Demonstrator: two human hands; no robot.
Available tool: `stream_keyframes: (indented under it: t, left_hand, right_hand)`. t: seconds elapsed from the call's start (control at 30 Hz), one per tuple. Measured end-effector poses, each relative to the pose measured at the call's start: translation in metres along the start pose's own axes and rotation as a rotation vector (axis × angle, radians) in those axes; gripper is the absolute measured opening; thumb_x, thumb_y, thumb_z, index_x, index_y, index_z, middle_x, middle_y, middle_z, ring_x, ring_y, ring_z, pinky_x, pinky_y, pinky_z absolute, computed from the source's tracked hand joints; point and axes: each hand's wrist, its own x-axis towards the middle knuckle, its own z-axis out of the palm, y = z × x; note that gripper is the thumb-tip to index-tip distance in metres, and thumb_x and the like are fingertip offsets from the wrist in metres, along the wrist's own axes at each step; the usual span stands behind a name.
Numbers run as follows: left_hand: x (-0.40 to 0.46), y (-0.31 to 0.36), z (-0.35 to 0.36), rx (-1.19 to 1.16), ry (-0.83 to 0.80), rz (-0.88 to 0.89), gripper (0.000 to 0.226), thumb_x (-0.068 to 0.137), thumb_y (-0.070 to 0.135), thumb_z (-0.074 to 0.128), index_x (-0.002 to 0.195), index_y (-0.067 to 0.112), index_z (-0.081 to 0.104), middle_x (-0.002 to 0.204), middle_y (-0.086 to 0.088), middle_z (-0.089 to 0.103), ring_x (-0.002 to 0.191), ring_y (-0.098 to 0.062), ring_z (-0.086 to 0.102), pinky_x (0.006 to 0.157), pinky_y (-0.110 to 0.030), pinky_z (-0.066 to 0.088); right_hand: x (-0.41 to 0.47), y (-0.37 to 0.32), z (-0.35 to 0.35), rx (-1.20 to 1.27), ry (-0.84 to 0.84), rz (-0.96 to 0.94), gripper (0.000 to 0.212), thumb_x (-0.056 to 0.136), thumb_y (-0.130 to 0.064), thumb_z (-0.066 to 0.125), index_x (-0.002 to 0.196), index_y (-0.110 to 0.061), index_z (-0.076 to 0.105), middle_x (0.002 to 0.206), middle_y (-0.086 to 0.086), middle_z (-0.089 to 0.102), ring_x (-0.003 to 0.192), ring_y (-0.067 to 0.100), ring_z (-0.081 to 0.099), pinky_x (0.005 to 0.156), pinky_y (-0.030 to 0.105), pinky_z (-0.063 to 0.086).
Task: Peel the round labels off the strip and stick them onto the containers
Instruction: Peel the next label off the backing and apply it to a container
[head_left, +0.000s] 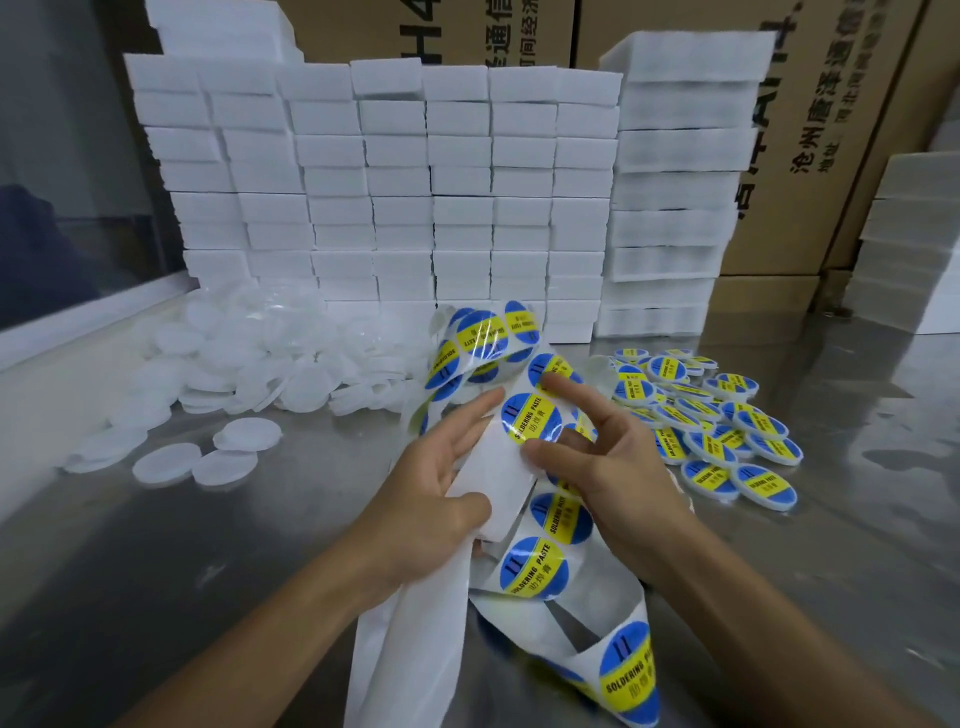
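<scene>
A white backing strip (496, 475) carrying round blue-and-yellow "Soldering Paste" labels loops across the middle of the steel table. My left hand (436, 488) holds the bare part of the strip, thumb on top and fingers stretched behind it. My right hand (602, 462) pinches the lower edge of one round label (530, 421) with thumb and finger; its index finger reaches up to the label above. Plain white round containers (228, 389) lie heaped at the left. Labelled containers (711, 415) are piled at the right.
Stacks of white boxes (415, 197) form a wall at the back, with cardboard cartons (831, 130) behind them. More strip (561, 649) with labels trails down toward the near table edge. Bare steel tabletop (208, 545) shows at the front left.
</scene>
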Motion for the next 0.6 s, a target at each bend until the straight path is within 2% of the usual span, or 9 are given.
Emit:
stream_keyframes:
  t: [0.07, 0.1, 0.2, 0.27, 0.33, 0.4, 0.47, 0.53, 0.6]
  left_hand:
    - [0.0, -0.001, -0.001, -0.011, 0.016, 0.003, 0.093, 0.07, -0.016, 0.051, 0.139, 0.045, 0.041, 0.132, 0.021, 0.053, 0.118, 0.005, 0.055, 0.077, -0.019, 0.053]
    - [0.0, -0.002, -0.002, -0.013, 0.023, 0.004, 0.093, 0.067, -0.011, 0.052, 0.14, 0.044, 0.039, 0.131, 0.019, 0.055, 0.119, 0.003, 0.055, 0.077, -0.021, 0.053]
    - [0.002, -0.005, -0.003, -0.015, 0.028, -0.018, 0.086, 0.064, -0.005, 0.055, 0.135, 0.042, 0.046, 0.125, 0.01, 0.065, 0.112, -0.013, 0.064, 0.077, -0.034, 0.056]
    - [0.002, -0.006, -0.003, -0.011, 0.048, -0.026, 0.065, 0.073, -0.004, 0.067, 0.124, 0.035, 0.058, 0.111, 0.013, 0.072, 0.099, -0.014, 0.07, 0.073, -0.027, 0.056]
    - [0.003, -0.005, -0.002, -0.036, 0.077, -0.043, 0.037, 0.085, -0.001, 0.067, 0.11, 0.026, 0.068, 0.101, 0.007, 0.075, 0.089, -0.014, 0.072, 0.068, -0.022, 0.055]
    - [0.003, -0.005, -0.002, -0.062, 0.139, -0.061, 0.024, 0.09, 0.002, 0.062, 0.099, 0.021, 0.072, 0.096, -0.002, 0.076, 0.081, -0.015, 0.073, 0.063, -0.022, 0.054]
    - [0.004, -0.003, -0.004, -0.076, 0.197, -0.079, 0.017, 0.09, 0.007, 0.063, 0.098, 0.018, 0.073, 0.092, -0.005, 0.077, 0.078, -0.016, 0.073, 0.061, -0.023, 0.054]
    - [0.004, -0.003, -0.004, -0.09, 0.242, -0.098, 0.013, 0.09, 0.012, 0.064, 0.097, 0.016, 0.074, 0.09, -0.007, 0.077, 0.078, -0.02, 0.073, 0.063, -0.03, 0.056]
    - [0.005, -0.002, -0.003, -0.111, 0.289, -0.121, 0.012, 0.089, 0.014, 0.065, 0.097, 0.015, 0.074, 0.088, -0.009, 0.076, 0.078, -0.026, 0.071, 0.07, -0.04, 0.053]
  right_hand:
    - [-0.001, 0.001, 0.0, -0.139, 0.015, -0.154, 0.07, 0.077, 0.01, 0.074, 0.132, -0.031, 0.057, 0.113, -0.027, 0.065, 0.093, 0.01, 0.072, 0.07, 0.019, 0.056]
    - [-0.001, 0.001, 0.0, -0.23, 0.011, -0.227, 0.076, 0.077, 0.011, 0.074, 0.136, -0.032, 0.051, 0.117, -0.033, 0.058, 0.095, 0.01, 0.07, 0.072, 0.02, 0.056]
    - [-0.002, 0.002, -0.004, -0.541, -0.047, -0.405, 0.088, 0.078, 0.006, 0.073, 0.147, -0.032, 0.034, 0.138, -0.018, 0.043, 0.112, 0.017, 0.06, 0.084, 0.03, 0.054]
    - [-0.001, 0.003, -0.009, -0.704, -0.081, -0.474, 0.087, 0.079, 0.002, 0.074, 0.149, -0.029, 0.032, 0.136, -0.014, 0.044, 0.123, 0.013, 0.05, 0.091, 0.025, 0.049]
    - [-0.001, 0.004, -0.01, -0.785, -0.099, -0.485, 0.082, 0.082, -0.006, 0.075, 0.149, -0.028, 0.033, 0.131, -0.01, 0.047, 0.127, 0.01, 0.046, 0.097, 0.02, 0.044]
    - [0.0, 0.006, -0.01, -0.843, -0.083, -0.481, 0.076, 0.084, -0.015, 0.075, 0.148, -0.029, 0.037, 0.126, -0.009, 0.051, 0.119, 0.003, 0.048, 0.094, 0.013, 0.041]
    - [-0.001, 0.006, -0.009, -0.898, -0.033, -0.491, 0.068, 0.084, -0.024, 0.076, 0.144, -0.03, 0.043, 0.114, -0.011, 0.058, 0.102, -0.002, 0.053, 0.084, 0.01, 0.043]
    - [-0.002, 0.005, -0.007, -0.943, 0.013, -0.525, 0.062, 0.082, -0.029, 0.078, 0.137, -0.032, 0.049, 0.089, -0.013, 0.062, 0.079, 0.005, 0.058, 0.071, 0.02, 0.05]
    - [-0.003, 0.005, -0.004, -1.0, 0.063, -0.571, 0.059, 0.08, -0.029, 0.079, 0.132, -0.029, 0.051, 0.068, -0.012, 0.058, 0.059, 0.009, 0.054, 0.057, 0.03, 0.052]
